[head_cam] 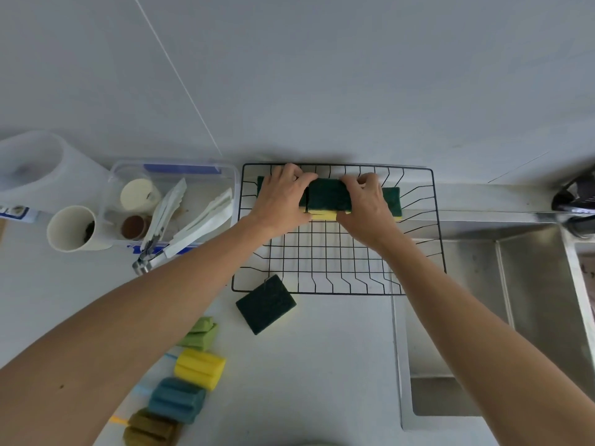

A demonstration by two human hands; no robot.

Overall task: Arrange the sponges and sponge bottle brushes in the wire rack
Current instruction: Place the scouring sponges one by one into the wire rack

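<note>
The black wire rack (335, 265) sits on the counter against the wall. A row of green-and-yellow sponges stands along its far side. My left hand (283, 201) and my right hand (367, 204) both press on the middle sponge (328, 196). Another sponge (394, 201) of the row shows at the right end. One green-topped sponge (265, 304) lies on the counter, touching the rack's near left corner. Sponge bottle brushes lie in a line at the lower left: green (199, 333), yellow (199, 368), blue (177, 400) and olive (151, 429). My left forearm hides their handles.
A clear plastic box (180, 170) left of the rack holds white tongs (164, 217) and small cups. A white cup (72, 228) stands beside it. A steel sink (515, 300) opens to the right, with a dark tap (576, 194) at its far corner.
</note>
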